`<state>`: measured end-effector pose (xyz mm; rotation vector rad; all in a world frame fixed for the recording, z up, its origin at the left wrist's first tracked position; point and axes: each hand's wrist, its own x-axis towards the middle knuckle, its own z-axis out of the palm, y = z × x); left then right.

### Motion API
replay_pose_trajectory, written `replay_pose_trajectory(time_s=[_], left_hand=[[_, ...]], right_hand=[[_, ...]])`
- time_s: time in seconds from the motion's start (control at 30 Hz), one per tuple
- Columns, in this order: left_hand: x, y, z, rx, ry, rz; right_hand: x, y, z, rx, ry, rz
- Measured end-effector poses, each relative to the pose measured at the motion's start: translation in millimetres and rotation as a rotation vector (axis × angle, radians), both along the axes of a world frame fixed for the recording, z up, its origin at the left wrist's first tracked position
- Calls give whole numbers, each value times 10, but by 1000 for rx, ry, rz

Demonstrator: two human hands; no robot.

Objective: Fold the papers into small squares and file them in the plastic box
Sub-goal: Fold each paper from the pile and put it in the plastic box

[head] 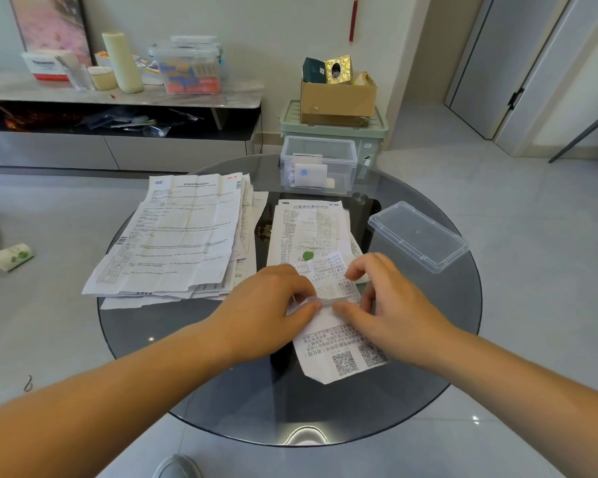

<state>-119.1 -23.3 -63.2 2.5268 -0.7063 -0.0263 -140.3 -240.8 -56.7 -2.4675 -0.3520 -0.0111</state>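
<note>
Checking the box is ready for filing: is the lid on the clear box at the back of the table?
No, the lid lies on the table to the right, apart from the box, which stands open.

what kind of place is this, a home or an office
Most likely a home living room: a low grey TV-style cabinet with a cluttered top runs along the wall, a round dark glass table stands on floor tiles, and a brown cardboard box sits on a pale green plastic storage bin.

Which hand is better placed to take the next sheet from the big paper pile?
Left. The left hand lies right beside the big pile; the right hand would have to cross over the sheet both hands pinch.
</note>
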Motion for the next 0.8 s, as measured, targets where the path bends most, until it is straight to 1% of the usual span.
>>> replay_pose_trajectory(time_s=[0.07, 0.13, 0.2, 0.27, 0.37, 0.53, 0.8], left_hand=[[24, -29, -3, -32, 33, 42], [54, -45, 5, -36, 62, 79], [92, -48, 3, -12, 62, 93], [113, -50, 2, -1, 65, 110], [120, -56, -10, -14, 77, 114], [109, -30, 27, 46, 87, 63], [86, -2, 94, 179, 113, -37]], right_hand=[[-8, -19, -5, -24, -134, 6], [-30, -33, -19, -118, -208, 105], [-37, -45, -65, -187, -174, 189], [-20, -61, -124, -211, -148, 231], [14, -93, -124, -233, -96, 225], [34, -86, -92, -374, -88, 264], [45, -107, -27, -403, 6, 283]])
